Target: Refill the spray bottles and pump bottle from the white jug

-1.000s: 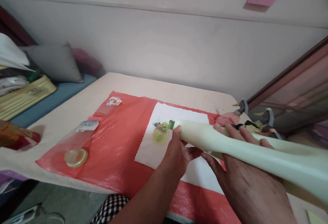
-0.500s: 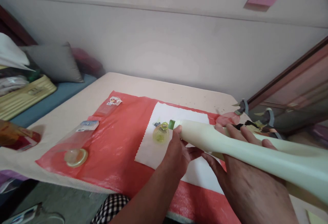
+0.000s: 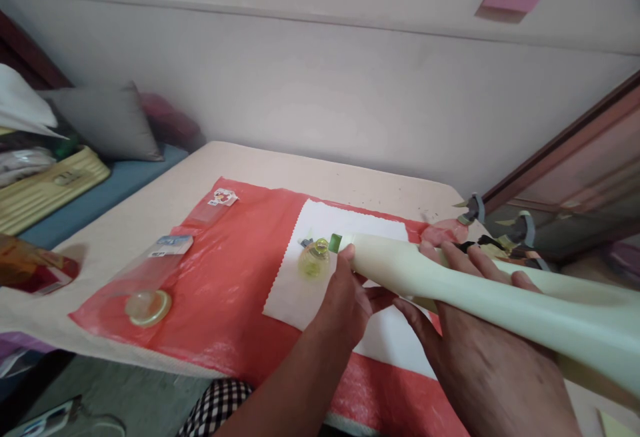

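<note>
A long pale green balloon (image 3: 465, 287) stretches from the lower right to the middle of the table. Its dark green neck (image 3: 335, 242) meets a small yellow-green transparent piece (image 3: 314, 260) lying on a white cloth (image 3: 320, 250). My left hand (image 3: 345, 300) pinches the balloon close to its neck, fingers closed around it. My right hand (image 3: 480, 350) lies under and along the balloon's body, its fingers stretched out against it.
A red plastic sheet (image 3: 220, 290) covers the beige table (image 3: 270, 164). On it lie a clear packet (image 3: 150, 270) with a pale ring (image 3: 149, 307) and a small card (image 3: 223, 197). Grey pillow (image 3: 105, 120) and yellow box (image 3: 45, 187) sit left. Clips (image 3: 500, 224) are at right.
</note>
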The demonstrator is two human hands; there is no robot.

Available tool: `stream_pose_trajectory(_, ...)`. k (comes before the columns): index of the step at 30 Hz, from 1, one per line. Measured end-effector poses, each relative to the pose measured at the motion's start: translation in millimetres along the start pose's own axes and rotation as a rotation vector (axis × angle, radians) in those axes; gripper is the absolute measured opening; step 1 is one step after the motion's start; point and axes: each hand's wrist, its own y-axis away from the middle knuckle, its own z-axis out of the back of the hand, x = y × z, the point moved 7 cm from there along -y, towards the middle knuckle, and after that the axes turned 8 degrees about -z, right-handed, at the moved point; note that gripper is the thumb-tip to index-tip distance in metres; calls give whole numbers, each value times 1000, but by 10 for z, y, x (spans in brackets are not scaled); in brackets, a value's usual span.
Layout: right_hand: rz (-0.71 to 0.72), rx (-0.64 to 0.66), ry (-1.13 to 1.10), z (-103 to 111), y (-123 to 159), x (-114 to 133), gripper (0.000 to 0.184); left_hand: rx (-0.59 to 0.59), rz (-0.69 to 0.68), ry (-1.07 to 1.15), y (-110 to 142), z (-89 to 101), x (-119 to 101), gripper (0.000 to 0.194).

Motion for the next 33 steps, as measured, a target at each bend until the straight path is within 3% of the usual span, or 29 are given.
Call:
stream_pose_trajectory(13, 13, -31, 11, 3, 15, -2, 73, -23, 11, -1, -7, 10, 18, 56)
stream_pose_trajectory(33, -2, -25, -14, 35, 8, 21, 74, 41, -12, -5, -23, 0, 14, 57)
